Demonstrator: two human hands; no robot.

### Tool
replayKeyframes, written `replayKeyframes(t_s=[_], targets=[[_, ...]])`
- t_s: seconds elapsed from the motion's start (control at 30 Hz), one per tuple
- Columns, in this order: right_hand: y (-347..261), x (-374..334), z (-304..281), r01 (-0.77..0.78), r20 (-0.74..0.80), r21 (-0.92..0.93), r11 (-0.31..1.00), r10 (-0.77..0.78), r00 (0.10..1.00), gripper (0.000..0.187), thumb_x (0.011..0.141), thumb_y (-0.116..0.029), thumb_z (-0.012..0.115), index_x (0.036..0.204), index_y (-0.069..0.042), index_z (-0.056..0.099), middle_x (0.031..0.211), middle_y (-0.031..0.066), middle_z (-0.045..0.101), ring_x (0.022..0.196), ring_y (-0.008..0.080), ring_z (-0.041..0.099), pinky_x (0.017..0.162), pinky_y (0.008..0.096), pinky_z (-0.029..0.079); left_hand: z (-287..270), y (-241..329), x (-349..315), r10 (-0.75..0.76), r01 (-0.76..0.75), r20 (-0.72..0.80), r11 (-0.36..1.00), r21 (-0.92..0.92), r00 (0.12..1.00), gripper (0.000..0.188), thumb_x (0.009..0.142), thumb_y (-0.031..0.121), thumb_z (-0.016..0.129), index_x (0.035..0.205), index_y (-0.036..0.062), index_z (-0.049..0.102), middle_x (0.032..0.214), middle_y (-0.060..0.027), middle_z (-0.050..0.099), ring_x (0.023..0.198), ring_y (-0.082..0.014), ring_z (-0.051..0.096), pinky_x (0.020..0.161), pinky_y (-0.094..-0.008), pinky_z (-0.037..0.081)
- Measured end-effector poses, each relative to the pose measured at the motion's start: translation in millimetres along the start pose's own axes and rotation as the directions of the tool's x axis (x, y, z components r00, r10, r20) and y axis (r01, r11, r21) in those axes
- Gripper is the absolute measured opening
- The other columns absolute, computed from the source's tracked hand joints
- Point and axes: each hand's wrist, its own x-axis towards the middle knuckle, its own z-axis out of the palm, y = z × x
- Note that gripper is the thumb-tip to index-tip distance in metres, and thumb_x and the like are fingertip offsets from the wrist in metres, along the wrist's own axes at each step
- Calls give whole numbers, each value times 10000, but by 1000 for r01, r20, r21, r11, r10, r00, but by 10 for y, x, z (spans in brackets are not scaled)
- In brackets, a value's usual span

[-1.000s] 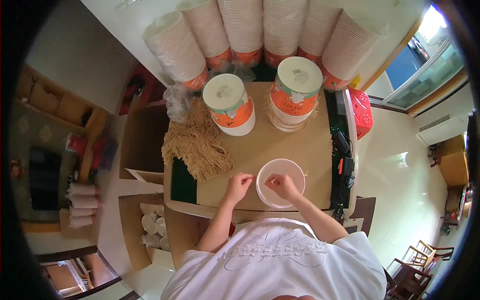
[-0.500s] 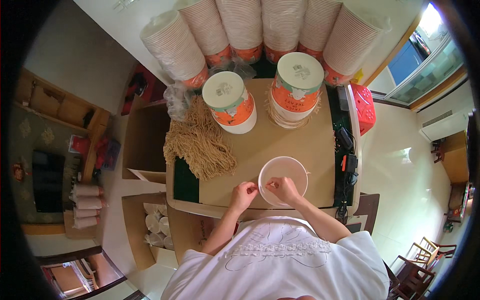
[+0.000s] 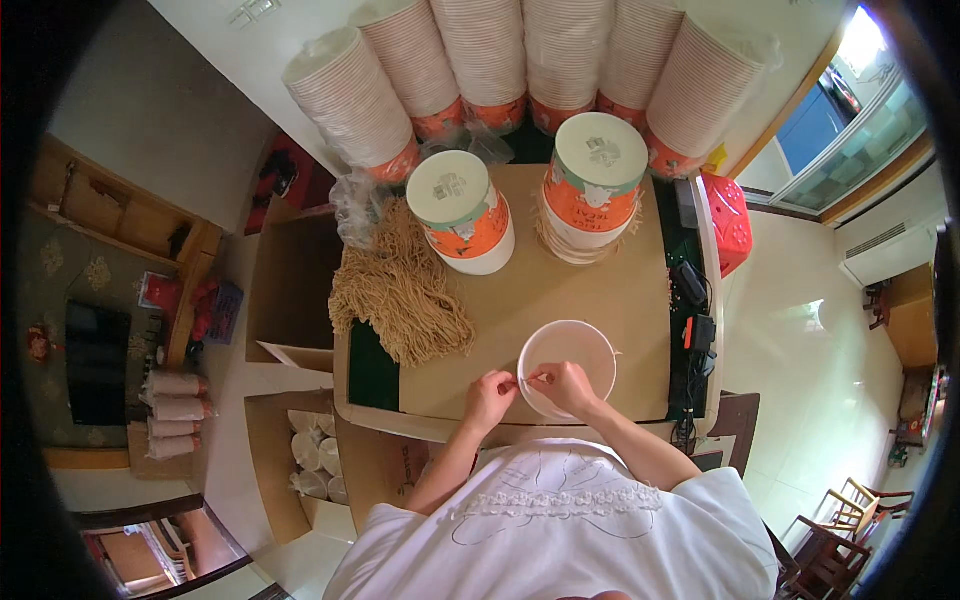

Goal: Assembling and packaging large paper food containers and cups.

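Table by a White Wall: Two Hands Meet at a Bucket's Rim

Cardboard sheet covers much of a table set against a white wall, wrapped stacks of buckets lined along its far side; near the front edge a pale bucket stands upright, mouth up, with a small tip poking out at its right rim.

The left hand is drawn into a pinch just outside the left rim; the right hand reaches over the mouth, thumb and finger pinched close by the same spot; whether either has hold of a cord, or of the rim itself, is too small to tell.

By its look the bucket is light, thin-walled paper, likely to dent if squeezed and to slide if nudged; its rolled rim seems the stiffest place to take hold, the side wall the softest; the tan cords look limp and apt to tangle, best taken by an end.

Open room runs ahead toward two upturned stacks, one at left, one at right; the cords bound the left, black cables the right; the front edge, close to the white shirt, leaves little slack.
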Motion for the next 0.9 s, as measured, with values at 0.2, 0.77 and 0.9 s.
replayKeyframes(t_s=[0.2, 0.77, 0.9], targets=[[-4, -3, 1, -28, 5, 18, 999, 27, 1000, 149, 691, -215, 650, 799, -116, 676, 621, 119, 591, 559, 223, 568, 543, 325, 453, 5, -18, -11, 0, 0, 1, 1000, -25, 1000, 124, 687, 90, 648, 798, 39, 622, 722, -91, 597, 634, -197, 593, 586, -298, 469], [-180, -6, -56, 77, 15, -199, 977, -76, 997, 144, 727, -232, 598, 818, -141, 661, 671, 155, 607, 633, 317, 599, 572, 390, 478, 28, 127, -40, 186, -172, -36, 954, 246, 982, 35, 704, 81, 580, 723, 56, 564, 708, -116, 558, 691, -304, 553, 587, -402, 438], [-126, 20, -71, 87, 51, -252, 964, -76, 996, 161, 723, -248, 598, 830, -143, 654, 654, 144, 603, 636, 314, 595, 579, 395, 477, 34, 180, 1, 215, -201, -27, 944, 261, 976, 34, 718, 77, 559, 743, 53, 558, 690, -117, 564, 682, -317, 561, 578, -400, 442]])
